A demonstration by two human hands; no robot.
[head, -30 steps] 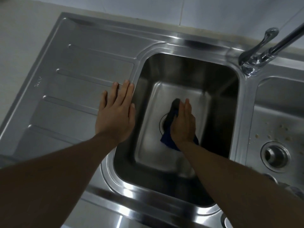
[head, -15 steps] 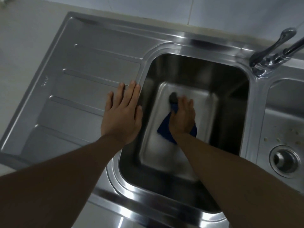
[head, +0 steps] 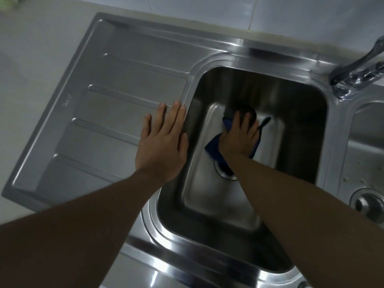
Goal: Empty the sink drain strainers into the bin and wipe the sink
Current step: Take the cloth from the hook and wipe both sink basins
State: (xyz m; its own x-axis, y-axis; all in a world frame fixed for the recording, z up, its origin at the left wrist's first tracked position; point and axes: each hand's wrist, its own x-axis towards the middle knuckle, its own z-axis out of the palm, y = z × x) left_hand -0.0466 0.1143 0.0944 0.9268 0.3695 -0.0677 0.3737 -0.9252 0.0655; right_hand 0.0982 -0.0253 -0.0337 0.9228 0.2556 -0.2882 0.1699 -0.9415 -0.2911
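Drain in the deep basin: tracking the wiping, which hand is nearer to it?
Right. The right hand presses the blue cloth just beyond the drain; the left hand lies flat on the drainboard.

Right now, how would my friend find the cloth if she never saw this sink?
Find the steel sink, then its deep bowl beside the ridged draining board. On the bowl's floor, just beyond the drain, the right hand presses flat on the cloth. It is the only dark blue, soft thing among the shiny metal.
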